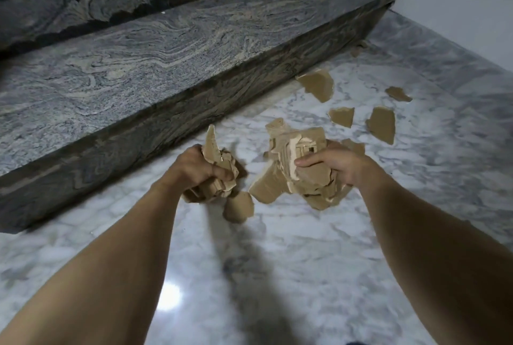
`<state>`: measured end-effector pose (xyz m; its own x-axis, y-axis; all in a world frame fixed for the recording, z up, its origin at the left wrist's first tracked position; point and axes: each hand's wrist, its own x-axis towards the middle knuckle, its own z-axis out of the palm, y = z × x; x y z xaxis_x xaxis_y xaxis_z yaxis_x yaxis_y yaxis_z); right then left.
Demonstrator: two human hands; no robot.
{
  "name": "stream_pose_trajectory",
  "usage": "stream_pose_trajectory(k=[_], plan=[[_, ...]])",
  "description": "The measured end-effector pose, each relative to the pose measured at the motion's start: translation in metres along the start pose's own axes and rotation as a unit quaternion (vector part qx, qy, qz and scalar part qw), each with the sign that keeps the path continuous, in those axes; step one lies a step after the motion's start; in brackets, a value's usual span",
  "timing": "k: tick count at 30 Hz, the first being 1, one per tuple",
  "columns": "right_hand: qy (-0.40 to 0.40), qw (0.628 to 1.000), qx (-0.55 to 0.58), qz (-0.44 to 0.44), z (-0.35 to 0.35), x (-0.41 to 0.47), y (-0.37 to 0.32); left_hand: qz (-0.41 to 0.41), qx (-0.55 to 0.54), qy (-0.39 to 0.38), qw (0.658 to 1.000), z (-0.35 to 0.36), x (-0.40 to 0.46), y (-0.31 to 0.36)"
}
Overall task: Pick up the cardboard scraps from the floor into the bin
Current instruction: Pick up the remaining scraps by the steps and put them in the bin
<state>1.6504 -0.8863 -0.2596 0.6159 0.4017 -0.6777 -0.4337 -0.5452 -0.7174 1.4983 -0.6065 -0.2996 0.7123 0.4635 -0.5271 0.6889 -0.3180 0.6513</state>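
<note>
Hands: your left hand (206,168) and right hand (337,165) each clutch cardboard scraps (294,170)
Left: loose scraps (381,124) upper right; bin unseen

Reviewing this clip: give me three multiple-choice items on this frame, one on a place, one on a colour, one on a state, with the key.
1. Where do the loose scraps lie?
A. On the step
B. On the floor right of the hands
C. In a bin

2. What colour is the cardboard?
A. Tan
B. White
C. Blue

3. How is the left hand?
A. Flat on the floor
B. Empty, fingers straight
C. Gripping a bunch of scraps

Key: 1 B, they lie on the marble floor beyond the right hand; 2 A, every piece is tan; 3 C, its fingers curl round the bunch.
</note>
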Motion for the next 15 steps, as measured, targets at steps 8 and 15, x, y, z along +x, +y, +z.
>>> stream_pose_trajectory(k=[8,15], plan=[[0.016,0.908,-0.418,0.029,0.076,0.036,-0.009,-0.02,0.13,-0.052,0.99,0.027,0.008,0.023],[0.068,0.899,-0.432,0.006,0.088,0.028,-0.011,0.017,0.183,0.013,0.983,0.033,-0.003,0.026]])
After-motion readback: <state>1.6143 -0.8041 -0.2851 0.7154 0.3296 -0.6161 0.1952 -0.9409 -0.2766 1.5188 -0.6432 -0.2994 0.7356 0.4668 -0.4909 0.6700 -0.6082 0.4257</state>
